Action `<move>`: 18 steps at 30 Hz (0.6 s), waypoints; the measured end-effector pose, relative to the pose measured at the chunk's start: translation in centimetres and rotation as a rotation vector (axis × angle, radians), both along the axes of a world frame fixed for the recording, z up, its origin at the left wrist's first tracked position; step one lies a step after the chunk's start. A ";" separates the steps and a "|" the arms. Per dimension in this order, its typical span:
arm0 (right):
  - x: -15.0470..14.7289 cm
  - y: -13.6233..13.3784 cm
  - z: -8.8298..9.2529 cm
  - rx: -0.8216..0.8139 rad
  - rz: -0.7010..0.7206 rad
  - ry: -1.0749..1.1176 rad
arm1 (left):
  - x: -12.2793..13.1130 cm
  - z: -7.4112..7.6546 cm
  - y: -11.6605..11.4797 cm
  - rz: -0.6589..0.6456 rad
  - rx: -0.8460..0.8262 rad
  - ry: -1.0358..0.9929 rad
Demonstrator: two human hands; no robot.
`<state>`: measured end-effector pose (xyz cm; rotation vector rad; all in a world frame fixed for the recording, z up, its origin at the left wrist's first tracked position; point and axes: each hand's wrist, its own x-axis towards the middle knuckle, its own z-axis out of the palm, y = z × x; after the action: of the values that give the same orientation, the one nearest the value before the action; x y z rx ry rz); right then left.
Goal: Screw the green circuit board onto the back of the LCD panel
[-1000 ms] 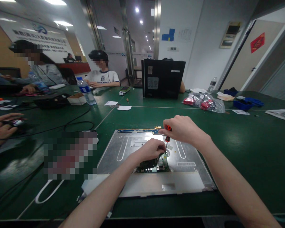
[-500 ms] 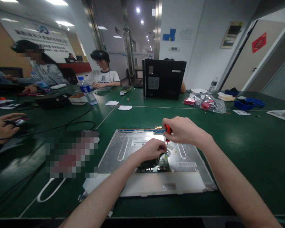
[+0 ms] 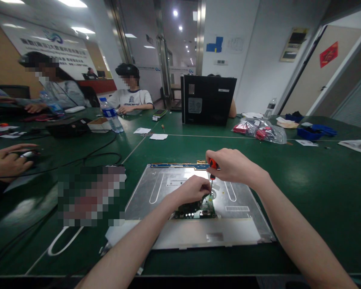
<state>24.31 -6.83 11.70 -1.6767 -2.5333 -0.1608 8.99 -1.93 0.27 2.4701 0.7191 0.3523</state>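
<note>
Little has shifted in the last second. On the green surface [image 3: 303, 180] the metal display panel [image 3: 156, 192] lies flat as before, with the circuit board [image 3: 195, 209] at its near edge. The right hand [image 3: 231, 165] stays clenched on the upright orange-handled screwdriver [image 3: 212, 163], tip at the board. The left hand [image 3: 192, 189] curls beside the shaft; whether its grip pinches anything, I cannot tell.

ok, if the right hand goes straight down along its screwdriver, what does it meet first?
Likely the circuit board on the metal panel, beside the left hand; the screwdriver tip may already touch it.
</note>
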 end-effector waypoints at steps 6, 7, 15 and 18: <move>0.0 -0.1 0.0 -0.005 0.007 0.007 | 0.0 0.0 0.0 -0.002 0.002 -0.005; 0.0 -0.1 0.0 -0.006 0.010 0.011 | 0.0 0.0 0.0 -0.001 -0.002 -0.004; 0.0 -0.1 0.1 -0.027 0.027 0.019 | 0.0 0.2 -0.1 0.008 -0.019 0.003; 0.3 -0.1 0.1 -0.033 0.057 0.027 | 0.0 0.2 -0.1 0.009 -0.014 0.004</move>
<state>24.65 -6.94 11.76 -1.6043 -2.5752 -0.0917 8.94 -2.04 0.46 2.4560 0.7316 0.3453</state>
